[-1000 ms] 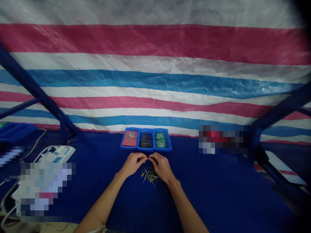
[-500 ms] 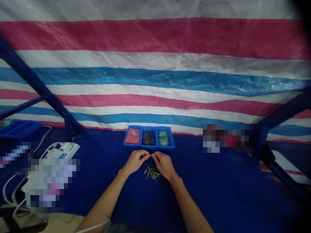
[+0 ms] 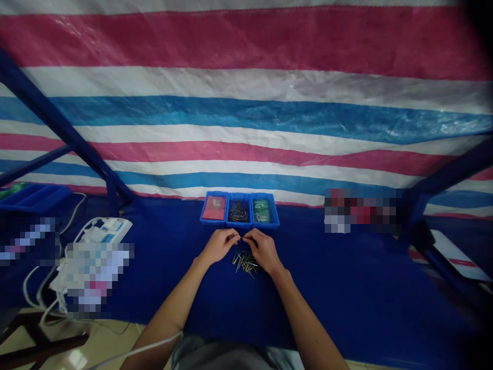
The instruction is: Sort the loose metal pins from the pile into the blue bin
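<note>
Pins (image 3: 245,263) lie in a loose, crisscrossed heap on the blue cover (image 3: 346,277), just below and between the person's hands. They are thin and slender, with gold and dark tones. The left hand (image 3: 219,245) and right hand (image 3: 262,251) hover side by side above the heap, their fingers curled inward and closed. Their fingertips (image 3: 238,238) nearly meet, pinching a single thin pin (image 3: 242,239) between them, though it is too small to make out clearly.

Just beyond the hands, three blue bins (image 3: 239,209) stand in a touching row. The left bin holds a red packet (image 3: 214,208), the middle one a bundle of dark pins (image 3: 239,211), and the right one green packets (image 3: 261,210).

At the left of the frame are a shallow blue tray (image 3: 34,198) and a white device (image 3: 103,230) with pale cables (image 3: 34,288) trailing from that area; pixelated patches hide things beside it and at the right of the bins. A striped tarp (image 3: 246,103) in pink, white and blue fills the upper frame, crossed by dark blue bars (image 3: 57,118). Grey clothing (image 3: 227,354) shows at the bottom edge.
</note>
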The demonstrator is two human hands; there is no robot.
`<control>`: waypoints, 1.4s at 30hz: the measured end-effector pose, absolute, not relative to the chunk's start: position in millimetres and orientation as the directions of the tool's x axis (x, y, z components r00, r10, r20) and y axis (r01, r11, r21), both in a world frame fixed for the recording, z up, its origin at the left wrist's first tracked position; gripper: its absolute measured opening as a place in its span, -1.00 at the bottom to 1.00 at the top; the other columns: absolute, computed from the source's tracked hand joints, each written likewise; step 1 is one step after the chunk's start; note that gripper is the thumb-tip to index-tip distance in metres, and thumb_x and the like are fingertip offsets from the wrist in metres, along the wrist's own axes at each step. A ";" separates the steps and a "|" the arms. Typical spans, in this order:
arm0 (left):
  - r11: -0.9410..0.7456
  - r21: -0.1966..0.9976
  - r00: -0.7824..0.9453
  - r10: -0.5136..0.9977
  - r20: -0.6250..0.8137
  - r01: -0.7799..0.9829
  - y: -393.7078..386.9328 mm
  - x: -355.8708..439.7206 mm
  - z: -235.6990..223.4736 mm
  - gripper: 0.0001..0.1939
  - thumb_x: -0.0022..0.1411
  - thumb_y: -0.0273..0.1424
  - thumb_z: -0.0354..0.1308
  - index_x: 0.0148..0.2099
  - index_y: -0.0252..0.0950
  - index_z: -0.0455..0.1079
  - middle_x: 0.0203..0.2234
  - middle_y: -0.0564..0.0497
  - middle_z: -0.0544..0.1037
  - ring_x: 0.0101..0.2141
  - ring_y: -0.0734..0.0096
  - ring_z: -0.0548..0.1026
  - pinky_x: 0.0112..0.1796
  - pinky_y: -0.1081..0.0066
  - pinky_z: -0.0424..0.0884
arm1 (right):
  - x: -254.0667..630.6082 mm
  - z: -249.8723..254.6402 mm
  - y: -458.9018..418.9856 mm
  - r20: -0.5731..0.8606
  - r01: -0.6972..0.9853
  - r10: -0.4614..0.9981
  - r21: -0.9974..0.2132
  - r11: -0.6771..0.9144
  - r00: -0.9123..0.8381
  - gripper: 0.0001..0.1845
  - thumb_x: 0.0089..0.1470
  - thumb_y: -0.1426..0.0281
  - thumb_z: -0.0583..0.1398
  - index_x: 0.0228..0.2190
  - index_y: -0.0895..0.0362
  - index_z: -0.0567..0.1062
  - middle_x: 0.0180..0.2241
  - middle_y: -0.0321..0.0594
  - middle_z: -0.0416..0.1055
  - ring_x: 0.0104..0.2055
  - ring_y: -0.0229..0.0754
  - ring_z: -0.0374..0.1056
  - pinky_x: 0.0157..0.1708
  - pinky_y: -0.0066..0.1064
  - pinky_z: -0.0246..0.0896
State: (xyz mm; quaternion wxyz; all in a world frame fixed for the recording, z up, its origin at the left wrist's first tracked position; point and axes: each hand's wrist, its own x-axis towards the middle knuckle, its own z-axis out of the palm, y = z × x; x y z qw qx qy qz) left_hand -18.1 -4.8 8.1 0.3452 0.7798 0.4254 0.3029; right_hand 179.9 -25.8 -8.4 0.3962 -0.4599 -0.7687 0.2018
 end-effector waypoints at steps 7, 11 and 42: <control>-0.389 0.782 0.465 0.873 0.144 0.488 -5.6 -18.3 9.3 -0.70 0.41 -0.29 -0.01 -0.31 -0.28 0.44 -0.45 0.05 0.58 -0.44 0.43 0.48 -0.35 0.50 0.26 | 180.2 -11.1 -25.2 0.428 0.547 0.867 -0.675 0.495 -0.256 -0.86 0.26 0.45 0.14 -0.33 0.07 0.49 -0.35 -0.25 0.46 -0.33 -0.20 0.40 -0.28 -0.43 0.22; -0.388 0.771 0.463 0.876 0.138 0.505 -6.8 -18.9 12.0 -0.66 0.43 -0.26 -0.05 -0.33 -0.28 0.42 -0.46 0.05 0.57 -0.43 0.42 0.48 -0.35 0.49 0.25 | 178.6 -9.8 -25.2 0.432 0.544 0.866 -0.677 0.495 -0.251 -0.85 0.26 0.45 0.14 -0.33 0.07 0.49 -0.36 -0.25 0.46 -0.33 -0.20 0.39 -0.27 -0.42 0.22; -0.367 0.797 0.452 0.882 0.134 0.481 -7.3 -19.1 14.3 -0.64 0.43 -0.23 -0.07 -0.32 -0.28 0.41 -0.46 0.03 0.55 -0.42 0.41 0.49 -0.31 0.48 0.31 | 182.5 -5.8 -25.9 0.404 0.581 0.882 -0.667 0.466 -0.243 -0.82 0.29 0.38 0.11 -0.30 0.07 0.50 -0.33 -0.21 0.49 -0.31 -0.15 0.42 -0.24 -0.38 0.25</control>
